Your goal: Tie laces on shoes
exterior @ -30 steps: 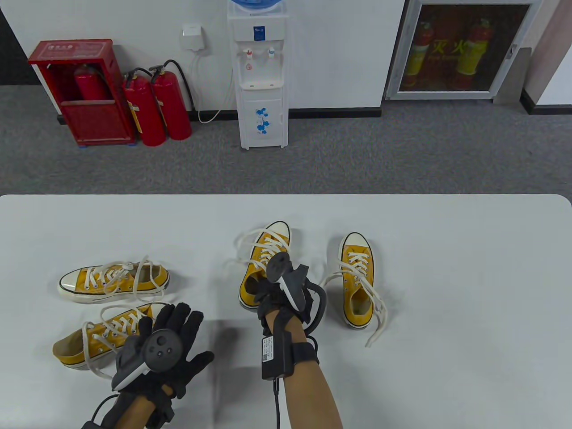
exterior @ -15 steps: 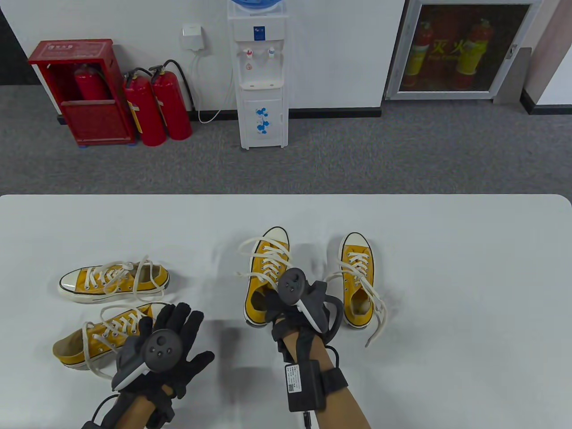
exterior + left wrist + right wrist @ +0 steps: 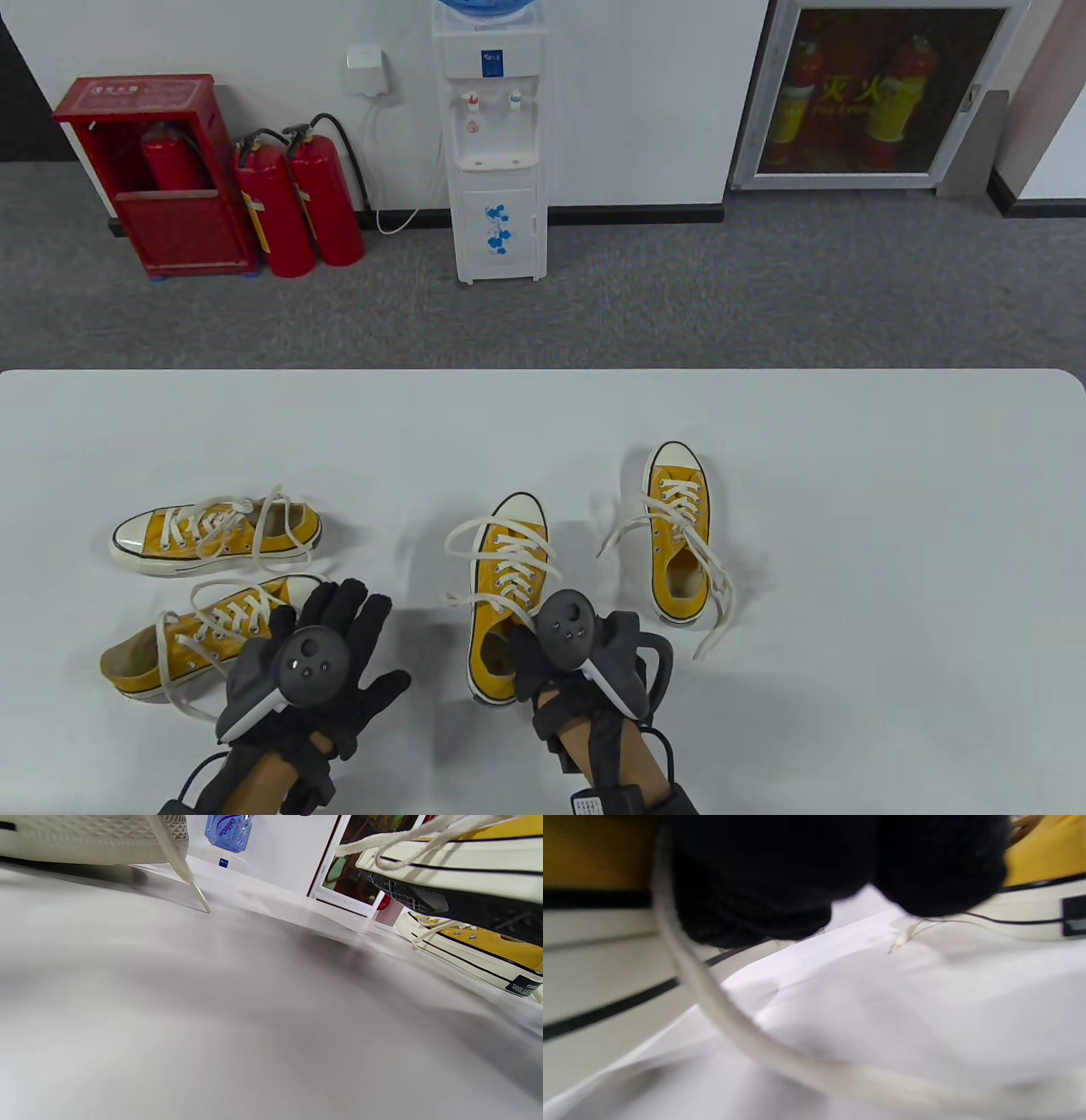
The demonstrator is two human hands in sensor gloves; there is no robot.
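All four sneakers (image 3: 505, 586) on the white table (image 3: 891, 509) are mustard yellow canvas with cream rubber toe caps, cream laces (image 3: 501, 560) and a thin black stripe round the off-white sole. Left wrist view shows one sole underside is black, and a small black tag with white lettering sits on another's heel (image 3: 519, 985). Gloves on both hands (image 3: 339, 645) are black, trackers (image 3: 310, 666) dark grey with a white strip. Behind the table: grey carpet (image 3: 679, 289), white wall, red fire extinguishers (image 3: 297, 204) beside a red cabinet (image 3: 157, 174), and a white water dispenser (image 3: 496, 144) with a blue flower print and blue bottle.
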